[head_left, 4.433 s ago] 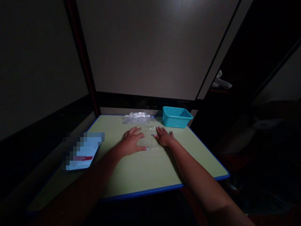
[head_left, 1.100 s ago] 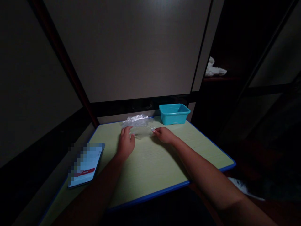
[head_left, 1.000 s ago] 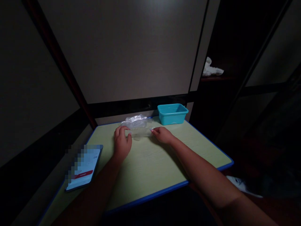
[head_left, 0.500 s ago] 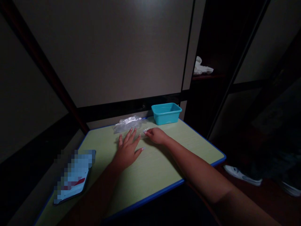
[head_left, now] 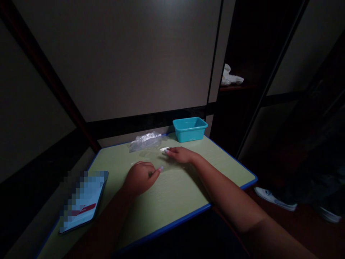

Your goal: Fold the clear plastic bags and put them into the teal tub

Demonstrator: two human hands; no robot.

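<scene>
A thin clear plastic bag (head_left: 151, 154) lies on the table, its outline faint against the surface. My right hand (head_left: 183, 155) pinches its bright, crinkled upper part between thumb and fingertips. Lower and to the left, my left hand (head_left: 140, 177) is closed over the bag's near side, fingers curled under and thumb pointing right. What those curled fingers hold is hidden. Just behind the hands rests a crumpled heap of clear plastic (head_left: 147, 141). A turquoise plastic basket (head_left: 191, 135) stands beyond my right hand.
The pale green table (head_left: 172, 201) has a blue edge. At its left lies a tablet-like device (head_left: 86, 205), partly blurred out. Cabinet panels (head_left: 151, 64) rise behind. A white item (head_left: 231, 79) sits on a dark shelf. At right, a person's shoe (head_left: 275, 198) shows on the floor.
My left hand has drawn back towards me, and its spread fingers have curled in. My right hand stays pinched at nearly the same spot on the bag.
</scene>
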